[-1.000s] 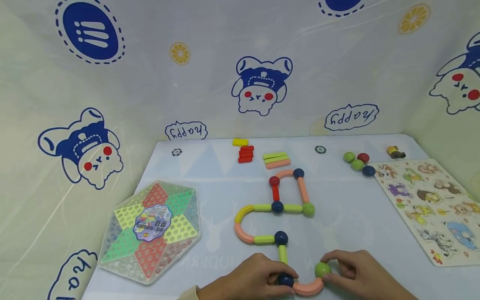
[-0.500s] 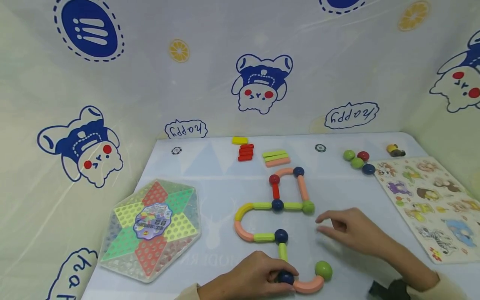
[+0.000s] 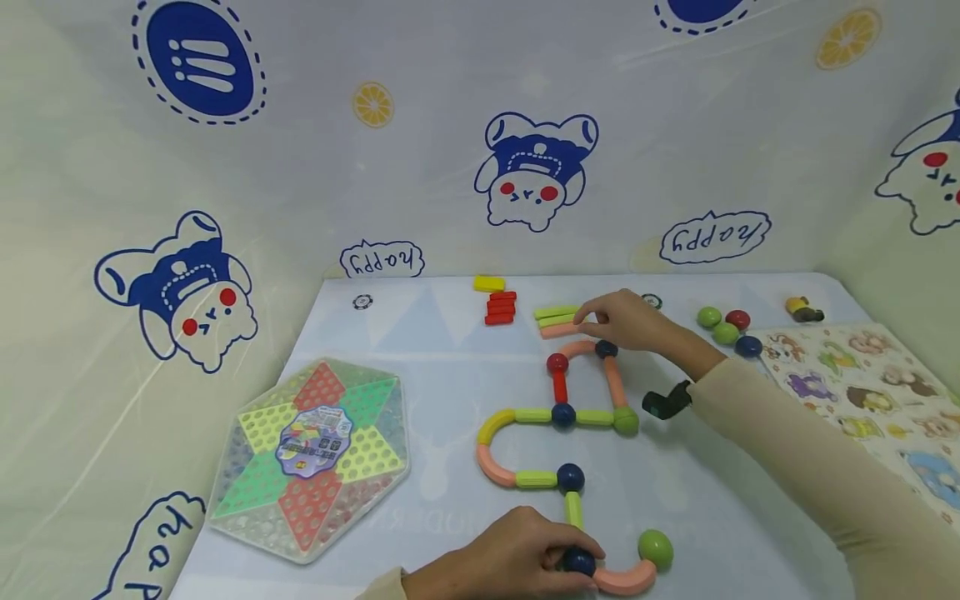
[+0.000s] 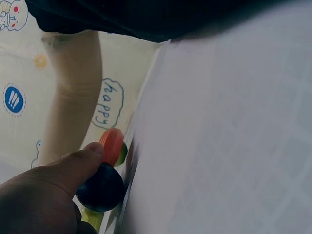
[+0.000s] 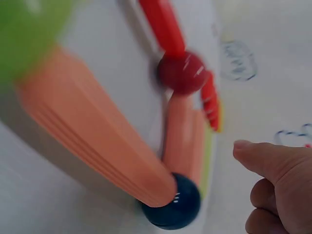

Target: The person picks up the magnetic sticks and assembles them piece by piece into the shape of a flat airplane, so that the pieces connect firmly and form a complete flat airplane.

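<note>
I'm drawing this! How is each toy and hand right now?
Left hand: fingers pinch the nearest shiny dark blue ball.
Right hand: fingers at the straight salmon stick; grip unclear.
Curved salmon stick: touching that blue ball and a shiny green ball.
Hexagonal plastic board with coloured star: lying flat.
Short red sticks: lying side by side.
Four shiny balls at right: clustered, without sticks.
White rectangular animal-picture board: flat, partly hidden by the right sleeve.
</note>
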A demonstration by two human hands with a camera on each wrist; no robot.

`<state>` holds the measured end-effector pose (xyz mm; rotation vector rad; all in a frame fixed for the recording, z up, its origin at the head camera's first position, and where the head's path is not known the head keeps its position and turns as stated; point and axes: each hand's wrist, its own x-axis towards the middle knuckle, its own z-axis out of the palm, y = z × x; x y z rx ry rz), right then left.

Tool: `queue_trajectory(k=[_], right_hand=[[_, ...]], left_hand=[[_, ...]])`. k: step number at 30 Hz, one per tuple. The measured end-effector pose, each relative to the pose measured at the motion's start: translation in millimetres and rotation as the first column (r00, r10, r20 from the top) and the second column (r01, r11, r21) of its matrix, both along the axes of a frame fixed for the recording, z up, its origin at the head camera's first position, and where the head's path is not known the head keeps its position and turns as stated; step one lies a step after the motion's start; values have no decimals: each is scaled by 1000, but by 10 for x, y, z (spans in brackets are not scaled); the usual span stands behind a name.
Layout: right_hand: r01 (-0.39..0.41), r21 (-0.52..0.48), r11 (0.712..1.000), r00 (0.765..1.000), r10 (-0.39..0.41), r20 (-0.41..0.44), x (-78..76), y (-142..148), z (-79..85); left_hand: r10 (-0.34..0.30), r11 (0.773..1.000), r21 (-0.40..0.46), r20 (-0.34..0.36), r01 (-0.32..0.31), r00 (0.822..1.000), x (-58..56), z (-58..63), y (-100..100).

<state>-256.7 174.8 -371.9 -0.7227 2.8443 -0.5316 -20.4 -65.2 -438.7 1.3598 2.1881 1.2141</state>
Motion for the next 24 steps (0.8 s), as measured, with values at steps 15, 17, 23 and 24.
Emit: queue_trajectory(k=[15,17,23,24], right_hand=[[83,140,987,994,-91,54,-334,-273,-272],[88,167,982,994,-98,49,-327,-274,-288],[108,203,973,993,-117,32,-266,-273,-260],[114,198,974,992,-122,31,-252,-267,-242]], left_hand=[[0,1000,5,-11,0,1000,3,-13,-12],[-1,1000,7,-14,1,1000,2,-15,-11],[-4,1000,0,-1,4,1000,0,-17,-8],[-4,1000,-1,4,4,1000,0,-17,-9]])
